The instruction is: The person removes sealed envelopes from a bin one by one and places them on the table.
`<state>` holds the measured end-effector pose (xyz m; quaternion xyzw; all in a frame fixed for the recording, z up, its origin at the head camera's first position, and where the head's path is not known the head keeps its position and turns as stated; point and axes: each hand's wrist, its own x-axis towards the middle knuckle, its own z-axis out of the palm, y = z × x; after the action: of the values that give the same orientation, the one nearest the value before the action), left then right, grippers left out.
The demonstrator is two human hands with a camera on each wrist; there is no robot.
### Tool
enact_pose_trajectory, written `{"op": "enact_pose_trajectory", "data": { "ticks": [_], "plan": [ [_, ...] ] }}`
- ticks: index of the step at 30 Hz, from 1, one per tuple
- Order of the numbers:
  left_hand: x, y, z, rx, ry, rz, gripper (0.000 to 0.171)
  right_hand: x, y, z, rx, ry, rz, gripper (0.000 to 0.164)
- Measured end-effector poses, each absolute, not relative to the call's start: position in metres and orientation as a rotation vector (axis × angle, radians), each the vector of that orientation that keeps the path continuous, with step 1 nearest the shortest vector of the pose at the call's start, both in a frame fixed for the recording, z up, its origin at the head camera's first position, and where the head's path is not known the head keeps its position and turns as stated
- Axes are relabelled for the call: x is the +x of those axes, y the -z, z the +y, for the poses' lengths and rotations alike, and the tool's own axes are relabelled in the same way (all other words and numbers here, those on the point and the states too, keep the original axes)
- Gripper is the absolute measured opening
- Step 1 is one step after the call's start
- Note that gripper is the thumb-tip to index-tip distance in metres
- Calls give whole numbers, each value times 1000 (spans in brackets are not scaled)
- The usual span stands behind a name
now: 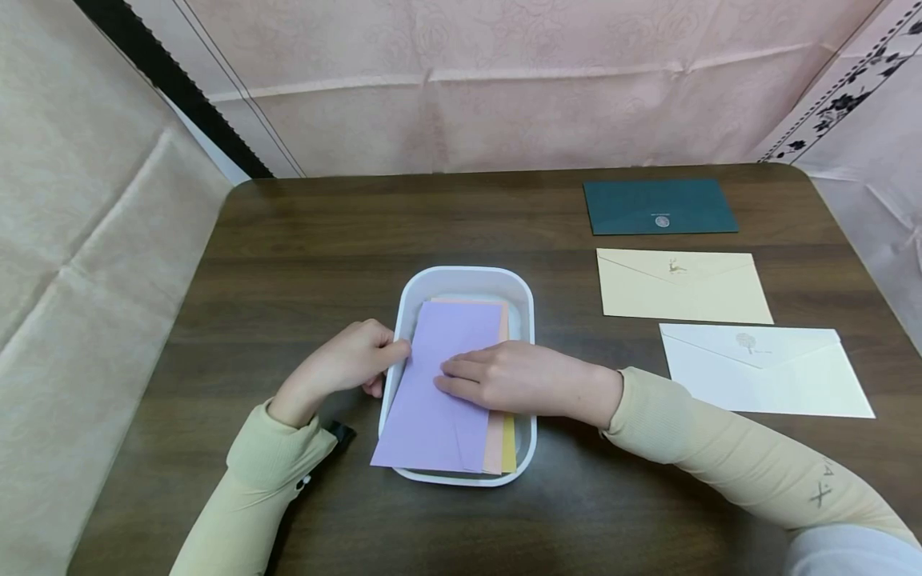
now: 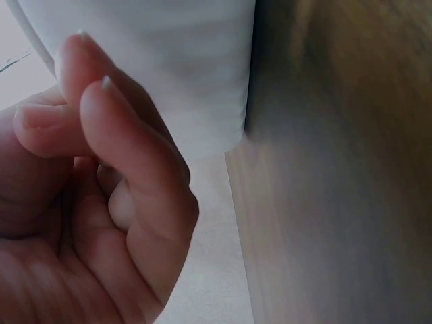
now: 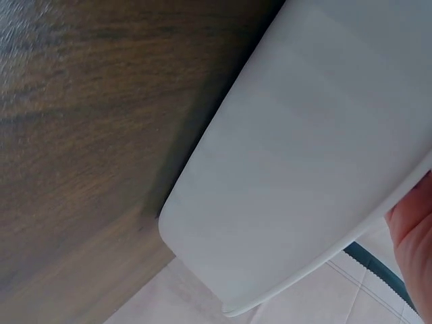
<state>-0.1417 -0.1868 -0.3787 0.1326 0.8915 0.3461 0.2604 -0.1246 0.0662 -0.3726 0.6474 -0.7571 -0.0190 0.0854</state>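
A white plastic basket (image 1: 528,448) stands on the table, holding several coloured envelopes. Uppermost is a purple envelope (image 1: 432,416), tilted so its lower left corner lies over the basket's rim. Pink (image 1: 494,452) and yellow envelopes (image 1: 509,448) show along its right edge. At the left rim, my left hand (image 1: 356,356) grips the basket, thumb over the rim and fingers curled outside; the left wrist view shows those fingers beside the basket wall (image 2: 196,67). My right hand (image 1: 497,376) lies on the purple envelope with extended fingers; the right wrist view shows only part of it.
Right of the basket, a dark teal envelope (image 1: 659,208), a cream envelope (image 1: 680,288) and a white envelope (image 1: 767,372) lie in a column on the wooden table (image 1: 302,240). Patterned cloth (image 1: 504,120) hangs behind the table.
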Motion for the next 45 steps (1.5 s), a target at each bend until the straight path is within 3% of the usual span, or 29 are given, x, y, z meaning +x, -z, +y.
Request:
{"op": "enact_pose_trajectory", "data": {
  "ticks": [45],
  "plan": [
    [-141,378,-186,345,-911,2430,38,-132,331,93,1791,-35,-1954,41]
  ]
}}
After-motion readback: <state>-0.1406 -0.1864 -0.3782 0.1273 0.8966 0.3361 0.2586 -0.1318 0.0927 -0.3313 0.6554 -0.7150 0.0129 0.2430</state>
